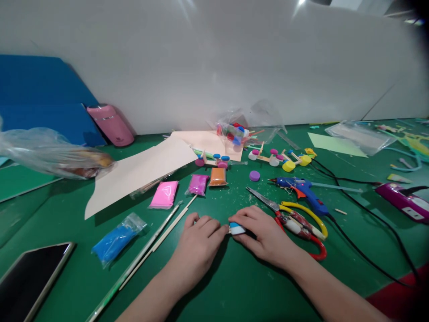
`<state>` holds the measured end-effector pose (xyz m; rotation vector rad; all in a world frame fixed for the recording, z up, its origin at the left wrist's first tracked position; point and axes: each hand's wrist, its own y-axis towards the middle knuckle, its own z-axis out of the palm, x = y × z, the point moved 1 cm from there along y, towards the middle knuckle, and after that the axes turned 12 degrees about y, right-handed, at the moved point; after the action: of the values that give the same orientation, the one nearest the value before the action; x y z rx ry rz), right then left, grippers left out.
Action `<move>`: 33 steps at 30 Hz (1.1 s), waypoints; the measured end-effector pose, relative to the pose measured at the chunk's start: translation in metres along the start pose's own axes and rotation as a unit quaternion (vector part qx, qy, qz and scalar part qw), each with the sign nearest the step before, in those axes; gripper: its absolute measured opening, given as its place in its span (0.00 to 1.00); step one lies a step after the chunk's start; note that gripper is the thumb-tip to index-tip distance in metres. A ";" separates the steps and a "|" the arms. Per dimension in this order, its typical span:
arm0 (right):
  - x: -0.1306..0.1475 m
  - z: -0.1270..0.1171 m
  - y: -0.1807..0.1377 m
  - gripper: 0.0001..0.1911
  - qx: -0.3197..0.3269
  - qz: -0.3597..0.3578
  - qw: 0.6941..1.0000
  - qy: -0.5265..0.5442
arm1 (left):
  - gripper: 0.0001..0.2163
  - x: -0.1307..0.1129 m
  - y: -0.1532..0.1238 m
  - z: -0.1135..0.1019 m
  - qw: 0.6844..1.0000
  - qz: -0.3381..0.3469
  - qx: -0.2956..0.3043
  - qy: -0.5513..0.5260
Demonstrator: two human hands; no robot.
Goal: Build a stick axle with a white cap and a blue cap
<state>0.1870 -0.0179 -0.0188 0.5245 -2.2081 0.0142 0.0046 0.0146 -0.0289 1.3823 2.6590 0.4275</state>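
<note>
Both my hands rest low on the green table, fingertips meeting at a small blue-and-white bottle cap piece. My right hand curls its fingers round that piece and presses it to the table. My left hand is closed, its fingertips pinching at the piece's left side, where a thin stick end seems to poke out. Red-and-yellow scissors lie just right of my right hand. Long wooden sticks lie left of my left hand.
A blue glue gun with a black cord lies behind the scissors. Clay packets: pink, magenta, orange, blue. A stick-and-cap model, cream paper sheets, a phone and a purple device surround the spot.
</note>
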 end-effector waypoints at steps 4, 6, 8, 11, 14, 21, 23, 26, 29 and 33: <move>0.000 0.000 0.001 0.14 0.003 0.003 1.000 0.006 | 0.10 -0.001 0.000 0.000 1.000 -0.001 -0.004 0.000; 0.000 0.000 0.001 0.13 0.003 0.004 1.000 0.012 | 0.10 -0.001 0.001 0.000 1.000 -0.001 -0.005 0.002; 0.000 -0.001 0.001 0.13 0.004 0.002 1.000 0.017 | 0.11 -0.001 0.001 0.000 1.000 0.000 -0.005 0.005; 0.000 0.000 0.000 0.13 0.003 0.001 1.000 0.022 | 0.11 -0.002 0.002 -0.001 1.000 -0.002 -0.001 0.008; -0.001 0.000 -0.001 0.13 0.005 0.005 1.000 0.026 | 0.10 -0.003 0.002 -0.001 1.000 -0.003 -0.005 0.010; -0.001 0.000 0.001 0.13 0.006 0.007 0.999 0.036 | 0.11 -0.004 0.001 -0.001 1.000 -0.005 -0.004 0.004; 0.000 0.000 0.001 0.13 0.005 0.007 0.999 0.035 | 0.11 -0.004 0.001 -0.002 1.000 -0.006 0.005 -0.006; -0.001 0.001 0.000 0.13 0.000 0.003 0.999 0.032 | 0.11 -0.005 0.002 -0.006 0.999 -0.016 0.025 -0.026; -0.002 0.001 -0.001 0.18 -0.013 -0.005 1.000 0.024 | 0.09 -0.003 0.001 -0.013 0.997 -0.043 0.019 -0.054; -0.002 0.000 -0.004 0.26 -0.028 -0.002 1.000 0.001 | 0.14 0.007 -0.005 -0.024 0.993 -0.085 -0.035 -0.081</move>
<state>0.1897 -0.0213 -0.0208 0.4965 -2.1994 -0.0500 -0.0089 0.0132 -0.0077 1.1095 2.5770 0.3686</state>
